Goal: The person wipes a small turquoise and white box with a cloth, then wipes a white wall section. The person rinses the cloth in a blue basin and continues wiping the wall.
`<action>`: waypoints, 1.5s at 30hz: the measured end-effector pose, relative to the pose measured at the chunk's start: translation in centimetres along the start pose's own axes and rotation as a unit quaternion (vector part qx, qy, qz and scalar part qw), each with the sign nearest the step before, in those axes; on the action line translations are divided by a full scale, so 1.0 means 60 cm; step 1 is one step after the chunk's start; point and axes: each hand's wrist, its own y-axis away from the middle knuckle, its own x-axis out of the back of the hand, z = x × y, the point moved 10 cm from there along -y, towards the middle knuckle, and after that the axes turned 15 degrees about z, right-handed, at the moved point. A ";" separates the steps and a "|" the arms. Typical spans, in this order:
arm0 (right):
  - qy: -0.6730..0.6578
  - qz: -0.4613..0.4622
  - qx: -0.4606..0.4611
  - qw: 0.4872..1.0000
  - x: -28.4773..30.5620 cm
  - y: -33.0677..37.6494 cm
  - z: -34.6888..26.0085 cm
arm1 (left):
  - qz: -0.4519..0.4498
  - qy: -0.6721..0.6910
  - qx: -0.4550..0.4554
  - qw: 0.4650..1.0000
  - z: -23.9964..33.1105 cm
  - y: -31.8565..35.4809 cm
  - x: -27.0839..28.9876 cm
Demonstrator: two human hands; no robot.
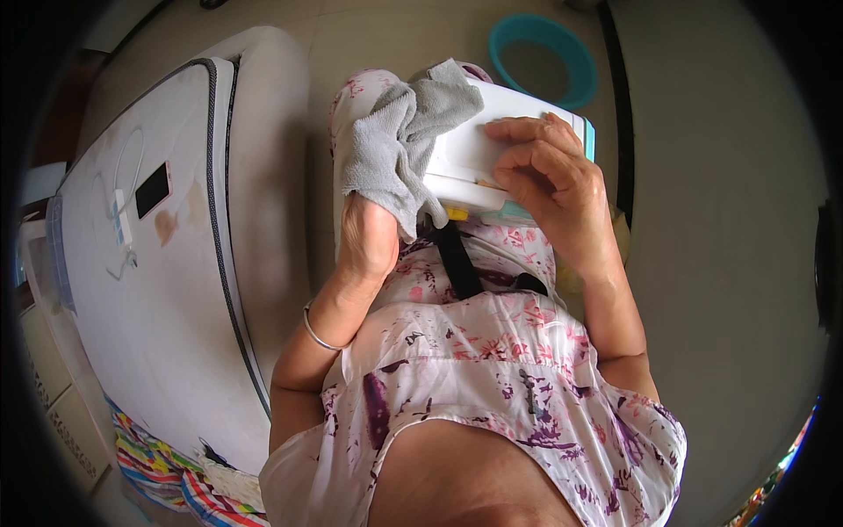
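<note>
The lap (409,274) is likely steadying the box (465,147). Left-edge cloth (386,149) is masking the left hand (371,227); the right hand (558,178) is curling, both grips unclear.

Soft, muted indoor light, brightest near the middle and fading to black corners.
The white box (461,145) is palest, its top nearly washed out, while small highlights sit on the right hand (558,167). The side of the mattress (176,307) falls into brownish shade, and the grey surface (720,220) at right is dim. Folds in the grey cloth (382,154) read clearly; the outer rim turns soft, straight edges bowed by the fisheye. The light's source cannot be told.
</note>
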 end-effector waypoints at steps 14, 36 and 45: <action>-0.031 -0.020 -0.053 0.998 0.015 -0.006 0.029 | -0.006 -0.078 -0.032 0.996 0.000 -0.015 -0.006; 0.019 0.060 -0.119 0.991 0.015 -0.004 0.076 | -0.023 0.336 0.026 0.941 0.026 0.022 0.153; 0.006 0.058 -0.133 0.989 0.013 -0.007 0.077 | -0.028 -0.277 -0.124 0.953 0.052 0.007 0.094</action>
